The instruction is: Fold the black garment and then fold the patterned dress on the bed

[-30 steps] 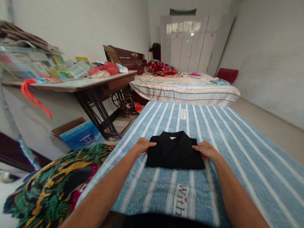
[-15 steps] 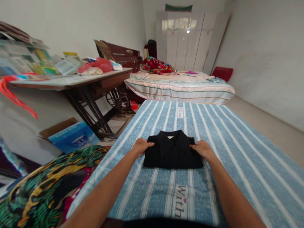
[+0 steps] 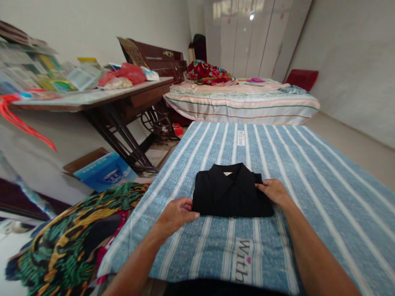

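Observation:
A black collared shirt (image 3: 231, 197), folded into a neat rectangle, lies on the blue-and-white striped bed cover (image 3: 212, 250) with its collar facing up and away from me. At its front left corner is my left hand (image 3: 177, 213), thumb and fingers apart, the fingertips against the edge of the fabric. My right hand (image 3: 274, 192) pinches the shirt's right side near the shoulder, thumb on top. The undersides of the right fingers are partly hidden.
To the left stands a sewing-machine table (image 3: 123, 92) piled with boxes and a red plastic bag (image 3: 129, 74). Below it are a blue carton (image 3: 108, 170) and a heap of patterned cloth (image 3: 74, 234). A second bed (image 3: 240, 109) adjoins the far end, before a wardrobe (image 3: 243, 45).
My left hand has let go of the shirt's upper left side and moved down to its front left corner. My right hand stays at the right side. The camera view has tilted downward.

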### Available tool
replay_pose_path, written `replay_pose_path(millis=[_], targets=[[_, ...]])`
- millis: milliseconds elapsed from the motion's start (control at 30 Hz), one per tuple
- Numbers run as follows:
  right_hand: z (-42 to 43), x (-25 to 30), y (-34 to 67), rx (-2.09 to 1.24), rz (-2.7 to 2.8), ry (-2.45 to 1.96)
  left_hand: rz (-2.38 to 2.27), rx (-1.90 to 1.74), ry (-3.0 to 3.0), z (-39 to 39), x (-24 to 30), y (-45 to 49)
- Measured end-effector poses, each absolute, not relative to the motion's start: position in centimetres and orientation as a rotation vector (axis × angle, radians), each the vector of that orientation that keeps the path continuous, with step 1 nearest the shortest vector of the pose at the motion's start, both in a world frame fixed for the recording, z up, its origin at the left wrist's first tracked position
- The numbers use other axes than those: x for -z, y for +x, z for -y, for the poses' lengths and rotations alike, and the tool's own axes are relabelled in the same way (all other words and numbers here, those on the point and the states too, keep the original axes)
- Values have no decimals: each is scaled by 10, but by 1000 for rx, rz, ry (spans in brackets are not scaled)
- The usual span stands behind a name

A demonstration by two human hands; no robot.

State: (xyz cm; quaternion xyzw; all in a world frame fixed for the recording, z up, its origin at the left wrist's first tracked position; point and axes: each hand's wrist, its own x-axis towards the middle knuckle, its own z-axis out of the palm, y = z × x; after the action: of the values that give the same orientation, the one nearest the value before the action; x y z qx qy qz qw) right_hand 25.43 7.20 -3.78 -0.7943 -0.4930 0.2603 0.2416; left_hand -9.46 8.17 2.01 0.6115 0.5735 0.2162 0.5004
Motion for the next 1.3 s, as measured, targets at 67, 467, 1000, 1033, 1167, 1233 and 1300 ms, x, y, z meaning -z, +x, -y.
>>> replay_pose_path(millis=[67,467,1000,1033,1167,1233,1300], targets=[[-72,38,255,-708,1349,-2177,-1390,-537,1464,-76,-16,-96],[-71,33,252,-616,1355,-2220,-1556,-620,1356,-81,8,-99],[-67,34,249,-593,1359,-2227,-1498,-441,1197,-81,-9,-92],[-67,36,249,-588,1364,-2225,-1495,-441,1178,-81,-9,-91],[-65,38,253,-641,1352,-2222,-1442,-412,1128,-82,-10,-93],[-60,33,257,-677,1361,-2247,-1380,-386,1121,-81,-12,-95],[-55,21,257,-521,1391,-2313,-1306,-354,1125,-80,-14,-97]])
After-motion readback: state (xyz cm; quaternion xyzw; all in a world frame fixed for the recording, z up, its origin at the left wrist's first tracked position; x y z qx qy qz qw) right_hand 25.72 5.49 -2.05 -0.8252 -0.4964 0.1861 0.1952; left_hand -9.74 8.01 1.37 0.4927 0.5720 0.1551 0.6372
